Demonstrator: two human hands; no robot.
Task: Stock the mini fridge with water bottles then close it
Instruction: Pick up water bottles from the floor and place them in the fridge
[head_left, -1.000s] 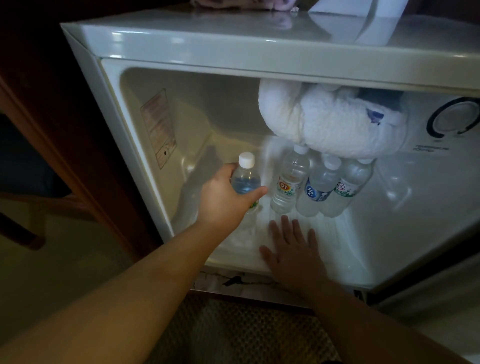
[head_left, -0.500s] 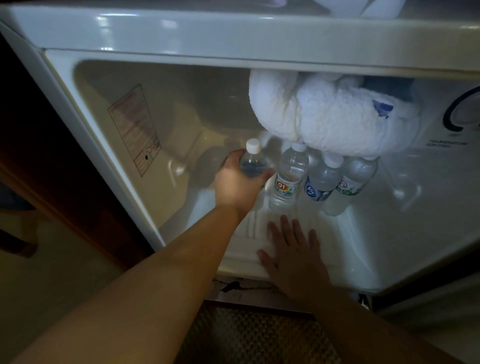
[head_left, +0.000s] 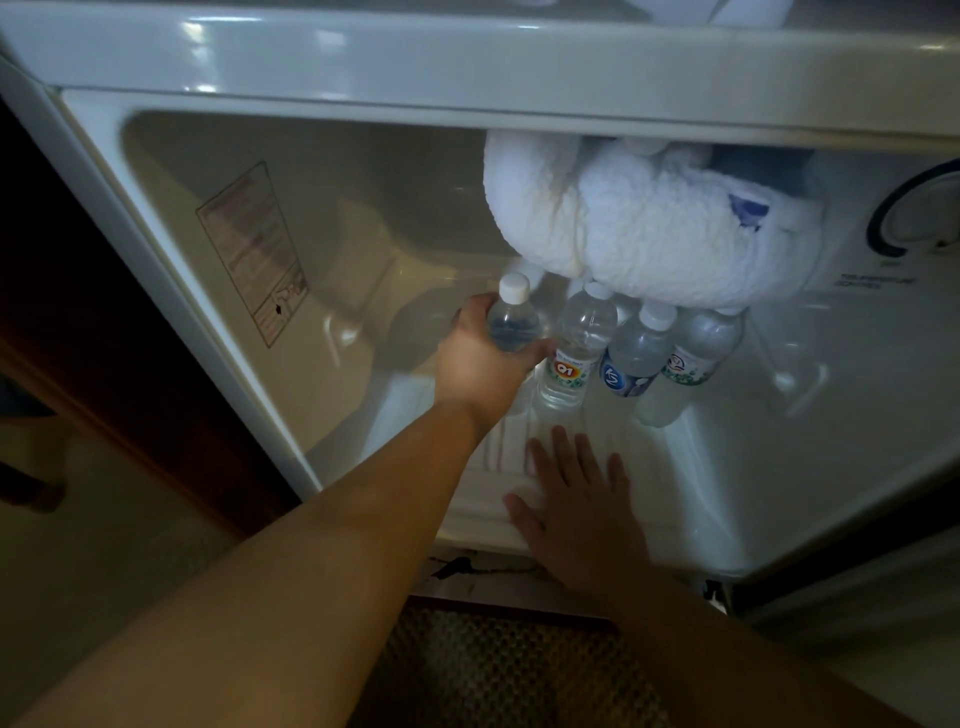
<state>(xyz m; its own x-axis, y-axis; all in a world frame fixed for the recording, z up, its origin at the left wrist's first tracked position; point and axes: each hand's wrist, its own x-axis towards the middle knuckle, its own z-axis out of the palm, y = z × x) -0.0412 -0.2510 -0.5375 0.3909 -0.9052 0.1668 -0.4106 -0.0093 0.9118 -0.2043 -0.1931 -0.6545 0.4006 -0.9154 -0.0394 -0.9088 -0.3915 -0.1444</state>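
The white mini fridge (head_left: 363, 62) stands open in front of me. My left hand (head_left: 480, 358) grips a clear water bottle (head_left: 513, 319) with a white cap, upright, deep inside on the left of a row. Beside it stand three more bottles: one with a red label (head_left: 574, 343), one with a blue label (head_left: 636, 351) and one with a green and red label (head_left: 693, 358). My right hand (head_left: 576, 499) rests flat, fingers spread, on the ribbed fridge floor (head_left: 498, 452) near the front edge.
A thick lump of white frost (head_left: 639, 228) hangs from the top, just above the bottle caps. A thermostat dial (head_left: 919, 213) sits on the right wall. Dark wood cabinet (head_left: 104, 312) borders the fridge on the left; a woven mat (head_left: 498, 670) lies below.
My left hand has carried the bottle deeper into the fridge, up against the red-label bottle. The view has moved closer. My right hand has stayed flat on the floor.
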